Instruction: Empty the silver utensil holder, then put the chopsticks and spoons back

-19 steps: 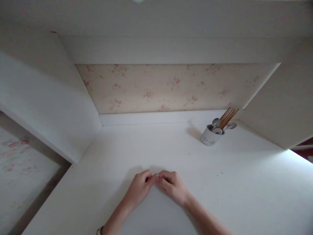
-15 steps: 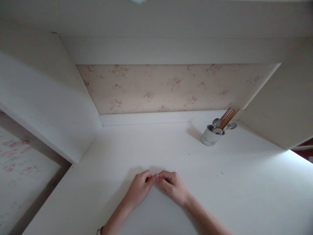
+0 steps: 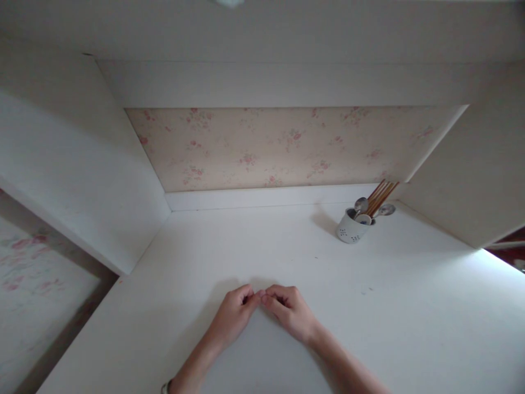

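My left hand rests on the white tabletop with its fingers curled in. Opposite it lies my right hand, curled the same way. The two hands meet at the thumb and finger tips, and I see nothing held in either. Beyond them, to the right, stands a white utensil holder with small holes in its side. It contains several wooden chopsticks, a metal spoon and another spoon leaning out to the right. Both hands are well apart from the holder.
A white side panel rises on the left and another panel on the right. Floral wallpaper covers the back wall above a white ledge. A shelf overhangs the top. Small dark marks dot the tabletop.
The whole view has shifted very slightly. My hands keep the same pose, and the utensil holder stays where it was on the tabletop.
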The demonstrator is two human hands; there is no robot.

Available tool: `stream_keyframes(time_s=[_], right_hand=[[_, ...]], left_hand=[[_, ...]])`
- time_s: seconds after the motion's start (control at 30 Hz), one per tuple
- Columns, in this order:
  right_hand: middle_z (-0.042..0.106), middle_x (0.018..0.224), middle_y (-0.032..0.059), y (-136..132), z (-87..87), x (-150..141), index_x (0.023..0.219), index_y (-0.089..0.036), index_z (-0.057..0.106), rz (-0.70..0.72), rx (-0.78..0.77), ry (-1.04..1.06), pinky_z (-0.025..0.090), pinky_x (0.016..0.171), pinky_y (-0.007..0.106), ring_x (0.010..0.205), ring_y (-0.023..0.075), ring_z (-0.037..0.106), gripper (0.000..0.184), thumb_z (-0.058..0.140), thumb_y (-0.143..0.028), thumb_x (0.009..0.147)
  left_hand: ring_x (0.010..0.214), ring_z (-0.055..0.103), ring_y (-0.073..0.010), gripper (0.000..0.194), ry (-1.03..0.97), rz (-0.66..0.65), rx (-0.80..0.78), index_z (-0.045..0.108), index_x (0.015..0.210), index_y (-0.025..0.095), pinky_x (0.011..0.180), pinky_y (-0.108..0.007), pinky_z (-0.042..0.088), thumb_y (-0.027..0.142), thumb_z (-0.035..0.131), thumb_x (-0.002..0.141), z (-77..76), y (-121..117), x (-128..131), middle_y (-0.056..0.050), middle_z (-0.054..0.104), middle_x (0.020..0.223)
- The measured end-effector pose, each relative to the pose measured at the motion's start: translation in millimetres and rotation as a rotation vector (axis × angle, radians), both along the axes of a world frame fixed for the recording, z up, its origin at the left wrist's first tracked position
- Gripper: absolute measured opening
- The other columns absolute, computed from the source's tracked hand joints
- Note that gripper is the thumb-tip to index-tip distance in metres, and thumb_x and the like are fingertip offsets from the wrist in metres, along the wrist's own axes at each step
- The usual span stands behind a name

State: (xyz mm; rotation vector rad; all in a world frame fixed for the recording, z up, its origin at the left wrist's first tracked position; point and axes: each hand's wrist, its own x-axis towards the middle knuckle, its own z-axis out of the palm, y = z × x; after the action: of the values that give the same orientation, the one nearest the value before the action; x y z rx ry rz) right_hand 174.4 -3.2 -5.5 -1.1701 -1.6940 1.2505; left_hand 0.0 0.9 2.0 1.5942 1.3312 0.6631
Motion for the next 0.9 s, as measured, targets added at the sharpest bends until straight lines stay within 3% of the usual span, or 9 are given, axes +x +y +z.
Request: stream_keyframes(time_s=[0.1,0.2,0.3,0.37,0.5,0.67,0.9], right_hand=[[0.041,0.058,-0.0042,14.7,-1.9,16.7,0.081,-0.016,0.065,-0.230,0.033,0.018,0.026,0.051,0.024,0.055,0.0112,0.036,0.036,0.051,-0.048,0.090],[0.046,0.067,-0.0029,38.3,-5.0,53.3,0.097,-0.018,0.060,-0.701,0.128,0.088,0.032,0.053,0.025,0.059,0.0136,0.042,0.037,0.053,-0.053,0.087],[0.052,0.097,0.0032,59.8,-11.3,102.5,0.116,-0.023,0.048,-1.200,0.234,0.047,0.043,0.063,0.030,0.072,0.0168,0.050,0.051,0.058,-0.056,0.080],[0.047,0.114,0.0086,69.8,-17.1,132.8,0.124,-0.024,0.041,-1.378,0.233,-0.007,0.047,0.076,0.038,0.085,0.0209,0.053,0.062,0.059,-0.058,0.076],[0.035,0.134,0.0159,85.4,-28.2,169.2,0.135,-0.020,0.029,-1.473,0.270,-0.005,0.046,0.091,0.043,0.108,0.0269,0.052,0.081,0.063,-0.058,0.073],[0.033,0.142,0.0168,105.6,-35.6,185.6,0.142,-0.017,0.024,-1.458,0.309,-0.038,0.043,0.099,0.042,0.121,0.0290,0.046,0.099,0.071,-0.060,0.066],[0.031,0.148,0.0191,125.1,-27.1,199.3,0.147,-0.016,0.018,-1.383,0.260,-0.153,0.037,0.104,0.041,0.128,0.0326,0.042,0.109,0.071,-0.060,0.063]], left_hand=[[0.059,0.030,-0.0108,0.044,-0.050,0.020,-0.048,0.037,0.063,0.020,0.055,-0.024,0.023,0.057,0.049,0.085,1.0,0.0,-0.9,0.007,0.029,0.059],[0.057,0.027,-0.0104,0.047,-0.084,0.040,-0.073,0.033,0.062,0.021,0.053,-0.024,0.022,0.060,0.050,0.084,0.7,0.1,-1.9,0.007,0.026,0.058],[0.055,0.024,-0.0103,0.049,-0.109,0.045,-0.097,0.031,0.062,0.022,0.052,-0.024,0.021,0.062,0.049,0.083,-1.7,0.7,-2.4,0.007,0.024,0.057],[0.055,0.024,-0.0103,0.050,-0.106,0.043,-0.104,0.031,0.063,0.022,0.052,-0.024,0.021,0.064,0.049,0.083,-3.1,0.8,-2.3,0.008,0.024,0.058],[0.057,0.025,-0.0105,0.050,-0.076,0.041,-0.086,0.030,0.063,0.022,0.053,-0.024,0.022,0.064,0.049,0.083,-2.9,0.4,-1.5,0.007,0.024,0.059],[0.057,0.025,-0.0106,0.050,-0.054,0.046,-0.090,0.030,0.063,0.022,0.054,-0.024,0.022,0.064,0.048,0.084,-5.2,1.2,-1.0,0.007,0.024,0.059],[0.055,0.025,-0.0106,0.051,-0.032,0.051,-0.084,0.029,0.063,0.022,0.053,-0.024,0.023,0.064,0.047,0.084,-11.8,2.7,-1.5,0.007,0.023,0.058]])
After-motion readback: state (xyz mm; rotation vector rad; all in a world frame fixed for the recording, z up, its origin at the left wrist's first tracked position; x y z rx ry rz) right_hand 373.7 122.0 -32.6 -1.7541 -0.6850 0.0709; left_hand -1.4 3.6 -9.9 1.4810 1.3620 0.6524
